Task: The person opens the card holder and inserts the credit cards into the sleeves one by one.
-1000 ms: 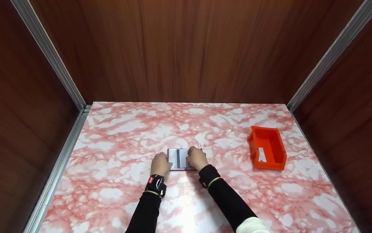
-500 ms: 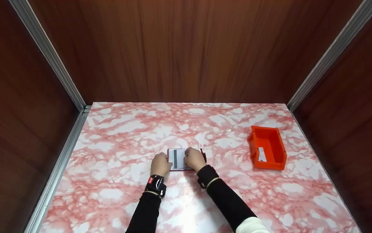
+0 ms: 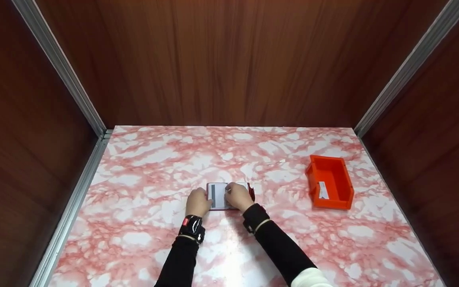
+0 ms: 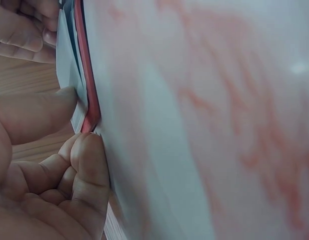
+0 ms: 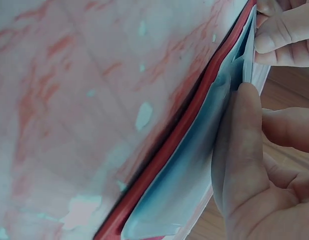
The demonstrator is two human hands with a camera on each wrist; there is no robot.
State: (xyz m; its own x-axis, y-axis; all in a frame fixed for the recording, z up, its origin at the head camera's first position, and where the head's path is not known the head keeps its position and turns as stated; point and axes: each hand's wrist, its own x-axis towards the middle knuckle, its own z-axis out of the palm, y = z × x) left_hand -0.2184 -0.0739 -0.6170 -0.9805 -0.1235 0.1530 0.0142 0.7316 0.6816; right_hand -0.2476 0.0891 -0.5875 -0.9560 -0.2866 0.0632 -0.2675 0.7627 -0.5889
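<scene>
An open red card holder (image 3: 252, 192) with clear plastic sleeves lies on the marbled table, between the two hands in the head view. In its left half is a pale card (image 3: 219, 196) with a dark stripe. My left hand (image 3: 197, 202) pinches the holder's left edge, thumb on top of the sleeve and fingers at the red cover. My right hand (image 3: 239, 196) pinches the card's right side with curled fingers. In the right wrist view the red cover edge (image 5: 167, 150) and a loose clear sleeve (image 5: 179, 190) show beside the thumb. The card's right end is hidden by the fingers.
An orange plastic bin (image 3: 335, 187) with a white label (image 3: 323, 190) stands on the right of the table (image 3: 153, 175). Dark wood-grain panels (image 3: 229, 63) enclose the back and sides, with metal rails (image 3: 73, 79) at the corners.
My right hand has shifted slightly left, and the card's dark stripe has slid left toward my left thumb. More of the holder's right side shows. My left hand stays in place.
</scene>
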